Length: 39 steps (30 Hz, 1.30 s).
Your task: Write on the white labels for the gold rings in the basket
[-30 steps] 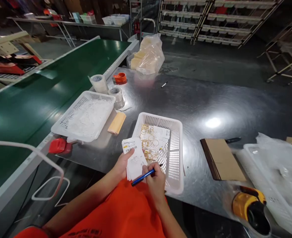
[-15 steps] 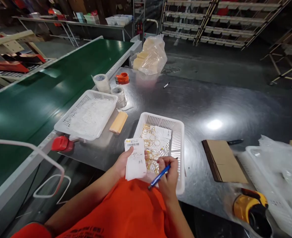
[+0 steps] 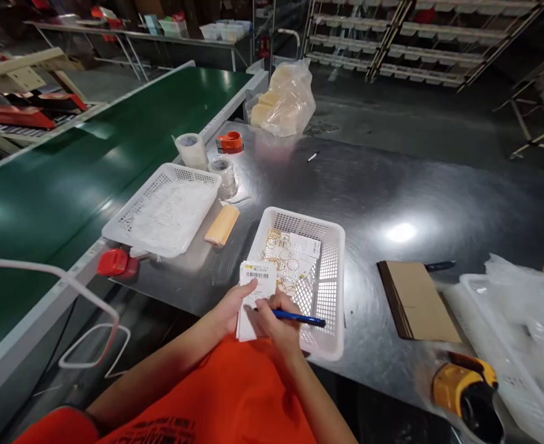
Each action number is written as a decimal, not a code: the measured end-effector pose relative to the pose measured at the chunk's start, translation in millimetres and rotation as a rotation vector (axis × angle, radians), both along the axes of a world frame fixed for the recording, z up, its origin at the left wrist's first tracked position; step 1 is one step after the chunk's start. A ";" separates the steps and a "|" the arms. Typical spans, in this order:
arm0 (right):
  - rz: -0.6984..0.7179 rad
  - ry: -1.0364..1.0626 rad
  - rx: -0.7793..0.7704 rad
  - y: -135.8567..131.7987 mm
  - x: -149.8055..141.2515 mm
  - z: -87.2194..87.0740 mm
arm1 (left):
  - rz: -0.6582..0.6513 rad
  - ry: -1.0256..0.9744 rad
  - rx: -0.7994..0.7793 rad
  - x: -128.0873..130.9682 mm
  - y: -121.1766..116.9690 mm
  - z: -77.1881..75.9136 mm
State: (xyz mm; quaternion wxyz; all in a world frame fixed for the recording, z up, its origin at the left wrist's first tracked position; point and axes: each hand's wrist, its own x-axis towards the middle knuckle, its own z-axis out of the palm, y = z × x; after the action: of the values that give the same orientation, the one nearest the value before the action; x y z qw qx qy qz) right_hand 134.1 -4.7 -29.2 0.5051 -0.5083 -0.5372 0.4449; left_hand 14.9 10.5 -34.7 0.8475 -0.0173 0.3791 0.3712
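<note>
My left hand (image 3: 232,306) grips a stack of white barcode labels (image 3: 256,290) at the table's near edge. My right hand (image 3: 279,324) is closed round a blue pen (image 3: 300,318), its fingers resting on the stack and the pen lying level, pointing right. Just behind both hands stands a white perforated basket (image 3: 330,271) holding gold rings and more labels.
A second white basket (image 3: 128,213) sits left, with a tan block (image 3: 222,224), tape rolls (image 3: 191,150) and a red tool (image 3: 113,263) nearby. A brown card (image 3: 417,300), a black pen (image 3: 440,266), a yellow tape gun (image 3: 464,390) and plastic bags (image 3: 522,308) lie right. A green conveyor (image 3: 68,179) runs along the left.
My right hand swung away to the right with the pen, then came back onto the label stack. The pen has turned from slanted to level. The left hand kept hold of the labels.
</note>
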 end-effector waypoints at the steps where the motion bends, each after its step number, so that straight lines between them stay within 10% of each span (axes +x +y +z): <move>1: -0.007 -0.017 0.001 0.0 -0.9 -1.9 | 0.010 0.020 -0.006 1.3 0.2 1.3; 39: 0.028 -0.092 -0.019 -5.9 -6.6 -11.3 | 0.040 0.085 -0.147 4.0 -1.9 5.8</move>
State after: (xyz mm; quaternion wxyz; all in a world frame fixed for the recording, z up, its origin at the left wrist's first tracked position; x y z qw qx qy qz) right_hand 127.5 -10.6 -40.5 0.4687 -0.5255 -0.5627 0.4331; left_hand 19.0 8.6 -29.0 0.8195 -0.0713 0.4404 0.3596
